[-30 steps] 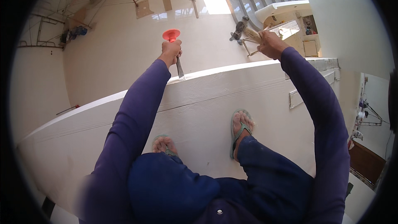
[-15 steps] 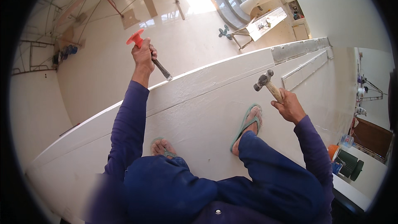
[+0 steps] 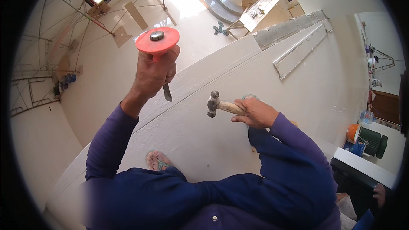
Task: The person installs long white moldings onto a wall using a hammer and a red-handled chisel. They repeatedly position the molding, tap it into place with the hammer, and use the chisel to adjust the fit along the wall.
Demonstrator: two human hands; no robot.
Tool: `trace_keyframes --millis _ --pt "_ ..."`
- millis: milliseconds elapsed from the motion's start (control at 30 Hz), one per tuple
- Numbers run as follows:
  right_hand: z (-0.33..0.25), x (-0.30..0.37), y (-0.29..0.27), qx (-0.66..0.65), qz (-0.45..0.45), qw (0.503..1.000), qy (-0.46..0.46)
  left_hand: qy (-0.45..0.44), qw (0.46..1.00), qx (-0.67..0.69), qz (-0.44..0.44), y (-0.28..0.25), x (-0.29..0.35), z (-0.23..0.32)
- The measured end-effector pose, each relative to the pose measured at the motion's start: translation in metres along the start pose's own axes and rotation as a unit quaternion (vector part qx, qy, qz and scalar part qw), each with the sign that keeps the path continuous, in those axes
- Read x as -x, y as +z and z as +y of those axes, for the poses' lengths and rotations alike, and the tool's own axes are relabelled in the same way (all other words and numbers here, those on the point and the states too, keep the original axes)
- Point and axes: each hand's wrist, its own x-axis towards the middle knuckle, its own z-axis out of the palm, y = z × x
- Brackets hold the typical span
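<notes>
The dark steel chisel with a round red plastic guard (image 3: 164,47) points its blade toward six o'clock, the left hand (image 3: 154,74) curled tightly around it. Its metal-capped end lies toward eleven o'clock from the wooden-handled steel hammer (image 3: 226,107) that the right hand (image 3: 259,113) grips.

Over my feed, a plain purple left sleeve (image 3: 106,145) is showing at eight o'clock, its cloth creasing, and a matching right sleeve (image 3: 298,138) is showing at four. Both are ending at the wrists, leaving the left hand (image 3: 155,74) and right hand (image 3: 259,113) bare. Toward six o'clock I'm seeing navy-blue trousers (image 3: 230,187) and a small round pale button (image 3: 214,218) on dark purple cloth. A green left flip-flop (image 3: 163,165) is showing at seven.
</notes>
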Motion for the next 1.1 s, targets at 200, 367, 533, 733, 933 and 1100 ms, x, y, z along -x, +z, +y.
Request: trace_keyframes --millis 200,367,533,733,933,1100 --pt "0.036 0.006 -0.012 -0.156 0.059 0.984 0.070 0.016 0.973 -0.200 -0.117 0.054 -0.058 0.055" --pt "0.079 0.000 -0.005 -0.284 0.169 0.942 0.062 -0.047 0.960 -0.229 -0.153 0.099 -0.113 0.042" --pt "0.120 -0.009 -0.010 -0.336 0.266 0.901 0.059 -0.044 0.968 -0.210 -0.128 0.158 -0.173 0.007" --pt "0.174 -0.015 -0.017 -0.420 0.358 0.831 0.073 -0.065 0.985 -0.145 -0.063 0.218 -0.241 -0.043" --pt "0.237 0.005 -0.054 -0.493 0.376 0.775 0.122 -0.073 0.993 -0.079 -0.040 0.270 -0.282 -0.094" --pt "0.271 0.019 -0.070 -0.506 0.393 0.763 0.088 -0.098 0.988 -0.099 -0.064 0.297 -0.297 -0.123"
